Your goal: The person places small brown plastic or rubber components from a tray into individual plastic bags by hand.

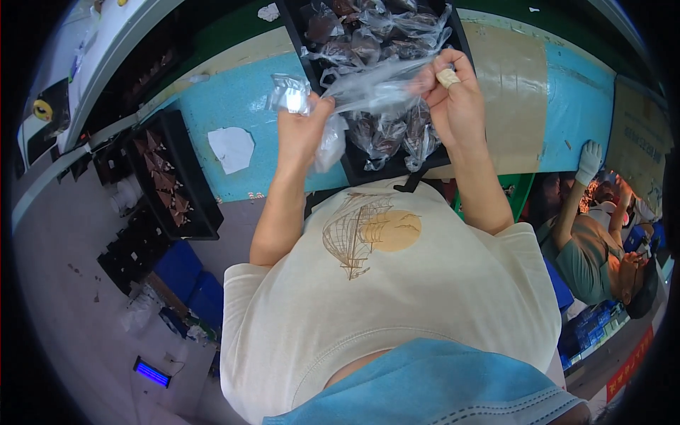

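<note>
A clear plastic bag [379, 88] is stretched between my two hands over a black crate [292, 27]. My left hand [303, 127] is closed on its left end, the thumb pressed against the plastic. More crumpled clear plastic [289, 92] sticks out above that hand, and another clump [330, 145] hangs beside it. With bent fingers, my right hand [459, 103] pinches the bag's right end; its fingertips are slightly blurred. A pale yellow finger cot [447, 77] covers one of its fingers. Inside the crate lie several dark brown pieces in clear bags [382, 138].
The crate rests on a blue and tan worktop [506, 78]. A torn white paper [231, 149] lies left of it. Farther left, a second black crate [205, 205] holds brown angular pieces [164, 180]. At right, a co-worker's gloved hand [588, 161] touches the worktop near a cardboard box [643, 131].
</note>
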A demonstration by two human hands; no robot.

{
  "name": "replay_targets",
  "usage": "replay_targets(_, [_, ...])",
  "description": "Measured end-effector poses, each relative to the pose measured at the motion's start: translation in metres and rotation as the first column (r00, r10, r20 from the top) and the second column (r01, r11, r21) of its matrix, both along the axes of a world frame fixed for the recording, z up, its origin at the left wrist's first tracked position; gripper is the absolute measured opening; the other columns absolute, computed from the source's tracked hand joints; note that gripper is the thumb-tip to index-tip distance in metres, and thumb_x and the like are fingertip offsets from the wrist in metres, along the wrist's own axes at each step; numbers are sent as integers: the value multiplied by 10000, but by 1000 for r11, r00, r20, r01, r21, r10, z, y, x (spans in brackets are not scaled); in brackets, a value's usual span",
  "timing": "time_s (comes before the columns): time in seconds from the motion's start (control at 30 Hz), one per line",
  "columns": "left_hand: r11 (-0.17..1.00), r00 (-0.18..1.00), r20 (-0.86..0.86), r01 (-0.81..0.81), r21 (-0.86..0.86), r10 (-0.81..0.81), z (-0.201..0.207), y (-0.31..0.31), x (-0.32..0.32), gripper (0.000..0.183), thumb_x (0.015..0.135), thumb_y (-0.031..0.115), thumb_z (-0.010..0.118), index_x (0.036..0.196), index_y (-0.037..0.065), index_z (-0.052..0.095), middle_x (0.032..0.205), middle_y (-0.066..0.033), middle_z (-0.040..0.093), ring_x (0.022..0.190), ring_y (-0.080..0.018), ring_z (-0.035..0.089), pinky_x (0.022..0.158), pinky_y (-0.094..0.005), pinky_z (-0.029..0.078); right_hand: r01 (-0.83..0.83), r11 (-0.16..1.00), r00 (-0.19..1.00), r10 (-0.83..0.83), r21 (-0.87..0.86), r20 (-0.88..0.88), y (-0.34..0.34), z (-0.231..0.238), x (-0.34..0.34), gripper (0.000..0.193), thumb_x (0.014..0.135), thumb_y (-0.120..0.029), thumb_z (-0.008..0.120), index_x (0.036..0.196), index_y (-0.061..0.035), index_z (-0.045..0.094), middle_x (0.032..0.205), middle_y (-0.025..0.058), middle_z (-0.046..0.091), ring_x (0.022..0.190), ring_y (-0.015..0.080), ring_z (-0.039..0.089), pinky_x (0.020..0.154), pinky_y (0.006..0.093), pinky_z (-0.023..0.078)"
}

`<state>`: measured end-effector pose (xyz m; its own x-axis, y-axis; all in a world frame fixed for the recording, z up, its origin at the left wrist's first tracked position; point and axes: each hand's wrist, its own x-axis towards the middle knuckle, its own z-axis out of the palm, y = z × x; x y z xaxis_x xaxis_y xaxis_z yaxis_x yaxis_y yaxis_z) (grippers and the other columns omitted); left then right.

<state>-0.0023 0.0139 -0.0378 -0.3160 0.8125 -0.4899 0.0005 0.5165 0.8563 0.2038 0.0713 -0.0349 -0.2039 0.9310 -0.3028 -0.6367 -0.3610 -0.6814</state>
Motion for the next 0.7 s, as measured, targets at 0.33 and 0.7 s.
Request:
replay_targets(0.33, [825,912,-321,379,420,-255,29,19,23,627,573,251,828,1065,1,532,970,-120,591,827,-145,567,737,-277,457,-145,976,943,87,160,322,-7,10,-20,91,910,-104,458,936,-76,376,733,-11,456,592,31,387,500,189,346])
replay_targets(0.7, [986,992,89,73,152,-87,-8,22,-1,114,791,117,638,740,34,578,648,12,565,587,-70,506,526,-239,396,-217,921,614,-128,323,779,69,-42,-20,95,809,-58,579,898,-29,588,771,41,619,691,91,569,630,230,449])
